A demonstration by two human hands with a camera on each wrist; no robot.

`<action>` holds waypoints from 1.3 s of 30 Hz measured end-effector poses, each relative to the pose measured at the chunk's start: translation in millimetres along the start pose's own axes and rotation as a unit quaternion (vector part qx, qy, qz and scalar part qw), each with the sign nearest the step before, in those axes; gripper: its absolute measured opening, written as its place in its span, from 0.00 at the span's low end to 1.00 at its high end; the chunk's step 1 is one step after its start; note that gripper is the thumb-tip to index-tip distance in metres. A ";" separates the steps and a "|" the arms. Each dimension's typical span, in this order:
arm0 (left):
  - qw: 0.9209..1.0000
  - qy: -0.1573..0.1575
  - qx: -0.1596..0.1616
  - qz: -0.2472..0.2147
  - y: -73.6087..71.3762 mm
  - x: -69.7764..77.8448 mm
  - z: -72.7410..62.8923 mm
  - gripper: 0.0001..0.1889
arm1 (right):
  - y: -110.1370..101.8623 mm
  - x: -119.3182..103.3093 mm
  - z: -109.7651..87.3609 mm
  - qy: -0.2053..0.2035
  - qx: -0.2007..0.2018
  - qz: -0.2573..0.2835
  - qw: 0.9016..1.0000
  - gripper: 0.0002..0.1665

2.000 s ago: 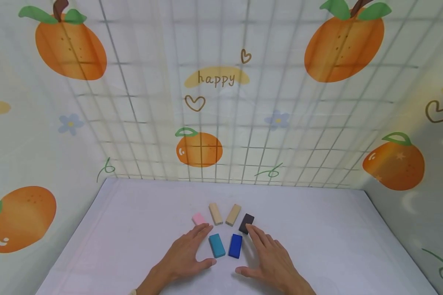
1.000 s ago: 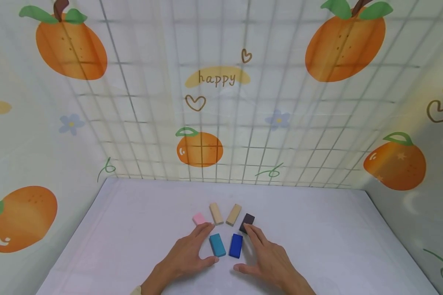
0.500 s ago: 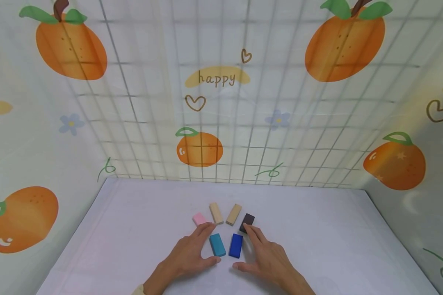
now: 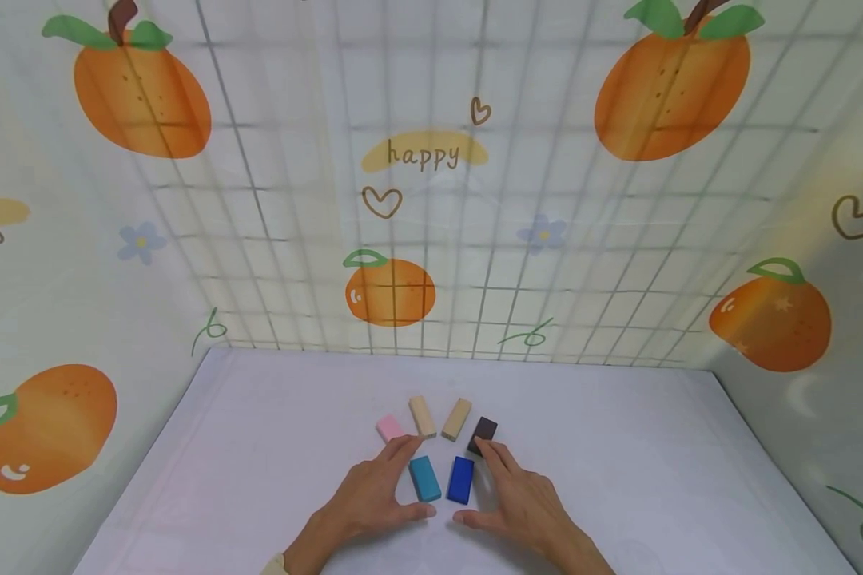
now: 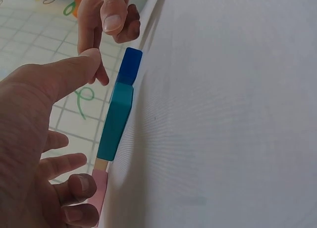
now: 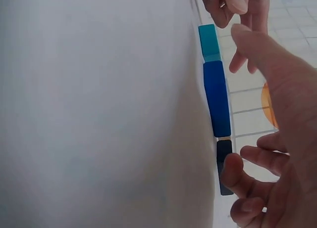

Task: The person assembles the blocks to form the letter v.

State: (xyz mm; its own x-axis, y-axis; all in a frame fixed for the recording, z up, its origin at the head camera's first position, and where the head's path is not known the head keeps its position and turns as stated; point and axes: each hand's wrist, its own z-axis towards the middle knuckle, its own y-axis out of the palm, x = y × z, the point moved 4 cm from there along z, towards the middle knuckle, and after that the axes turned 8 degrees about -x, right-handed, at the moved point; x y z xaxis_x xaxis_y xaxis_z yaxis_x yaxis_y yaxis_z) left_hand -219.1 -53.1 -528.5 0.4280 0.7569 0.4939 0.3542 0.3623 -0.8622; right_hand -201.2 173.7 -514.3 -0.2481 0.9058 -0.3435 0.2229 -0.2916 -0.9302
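Several small rectangular blocks lie in a ring on the white table. Nearest me are a teal block [image 4: 425,479] and a dark blue block [image 4: 461,481]. A pink block [image 4: 390,428] is at the left, a black block [image 4: 483,434] at the right, and two plain wooden blocks [image 4: 423,417] are at the back. My left hand [image 4: 370,497] spreads beside the teal block, its fingertips overlapping the pink block's near end in the head view. My right hand [image 4: 526,501] mirrors it, fingertips over the black block's near end. Both thumbs point inward below the ring, and neither hand grips a block.
The white tabletop [image 4: 273,423] stretches out around the blocks. A pale curtain [image 4: 431,224] printed with oranges hangs behind the table's back edge, with a grid showing through it. Similar printed cloth [image 4: 57,311] encloses the left and right sides.
My left thumb has slid slightly right, closer to my right thumb. The right thumb has shifted a little to the left. The blocks keep their places.
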 end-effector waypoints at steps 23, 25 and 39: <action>1.000 0.007 0.010 0.013 2.4 3.0 1.8 0.50 | -0.6 -0.9 3.1 -0.012 0.000 0.001 1.000 0.66; 1.000 0.004 0.008 0.013 2.1 3.5 1.9 0.50 | 0.0 -0.6 4.0 -0.011 0.001 0.000 1.000 0.66; 1.000 0.004 0.012 0.015 0.9 6.7 1.2 0.48 | 4.1 -0.7 7.6 -0.007 -0.014 -0.003 1.000 0.65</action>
State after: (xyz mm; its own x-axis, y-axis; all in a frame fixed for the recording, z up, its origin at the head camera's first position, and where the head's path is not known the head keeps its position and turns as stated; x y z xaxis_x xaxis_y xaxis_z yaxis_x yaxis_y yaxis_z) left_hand -216.8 -47.0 -526.1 0.4457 0.7633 0.4678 0.3199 0.3523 -0.8795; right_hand -207.3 169.5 -518.9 -0.2628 0.9033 -0.3392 0.2474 -0.2767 -0.9286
